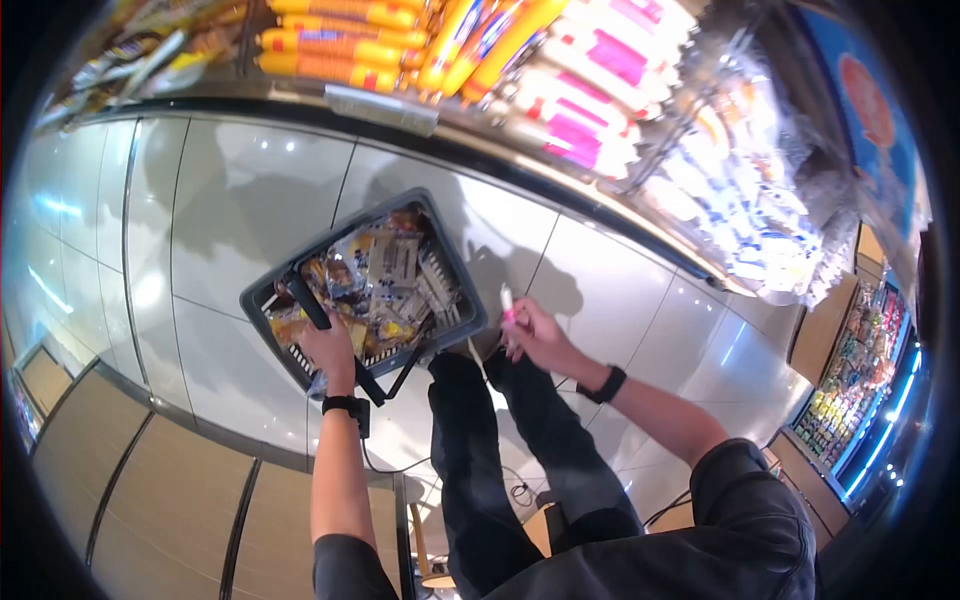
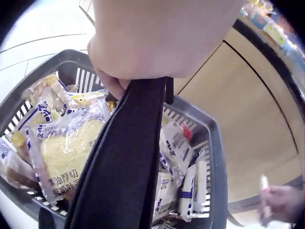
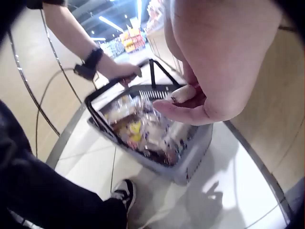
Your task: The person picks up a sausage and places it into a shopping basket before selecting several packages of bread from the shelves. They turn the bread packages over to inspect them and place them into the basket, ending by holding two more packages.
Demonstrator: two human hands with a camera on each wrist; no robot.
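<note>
The person's left hand (image 1: 325,350) is clenched round the black handle (image 2: 124,157) of a grey plastic basket (image 1: 455,270), which hangs just in front of the legs above the pale tiled floor (image 1: 230,200). The right hand (image 1: 535,335) pinches a small white and pink stick (image 1: 507,298) between thumb and fingers, just beside the basket's near corner. The basket is heaped with clear packets (image 2: 66,148) of bread and snacks, so it is probably fairly bulky but not very heavy. Its slatted walls look stiff, and the flat strap-like handle is the natural place to take it, near the middle so the load hangs level. The packets themselves are soft, crinkly and likely slippery, and their contents would crush under pressure. The stick looks light and thin, easy to hold with fingertips alone. On the nearest packet there is blue print with Chinese characters along its lower edge, seemingly including "厚切"; the Latin letters above it are too warped to read. The shelves (image 1: 560,90) carry yellow and pink-labelled packs whose labels cannot be made out.
</note>
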